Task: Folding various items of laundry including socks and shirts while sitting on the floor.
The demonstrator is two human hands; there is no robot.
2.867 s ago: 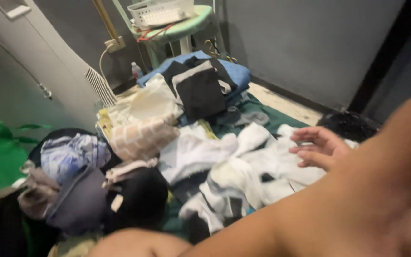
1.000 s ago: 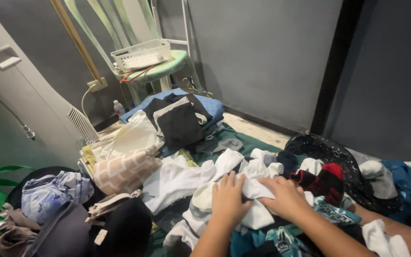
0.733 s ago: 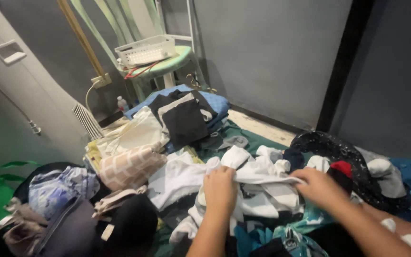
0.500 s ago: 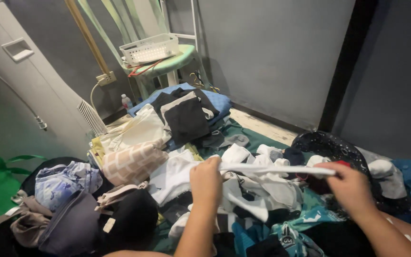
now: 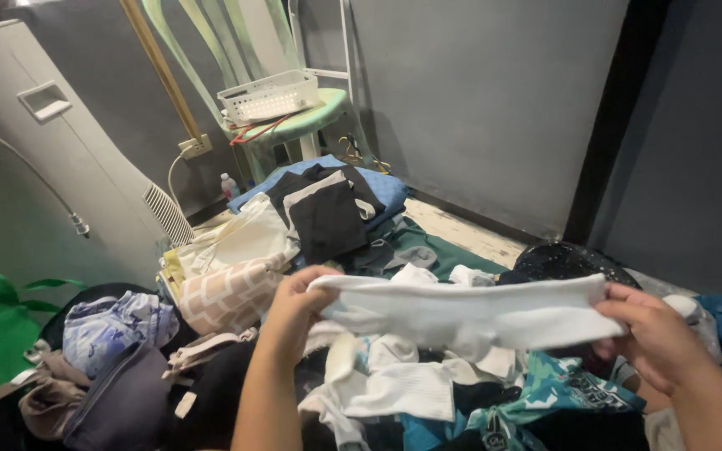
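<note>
Grey walls (image 5: pixel 478 100) — green plastic chair (image 5: pixel 294 125) (basket-laden)

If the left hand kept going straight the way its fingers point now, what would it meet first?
The left hand points up and away, gripping one end of the white cloth. Beyond it, probably the tan checked folded cloth or the black folded garment; depth is unclear.

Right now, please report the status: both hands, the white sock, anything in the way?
Left hand and right hand each pinch one end. White sock stretched flat, raised above the clothes pile. Nothing between hands.
</note>
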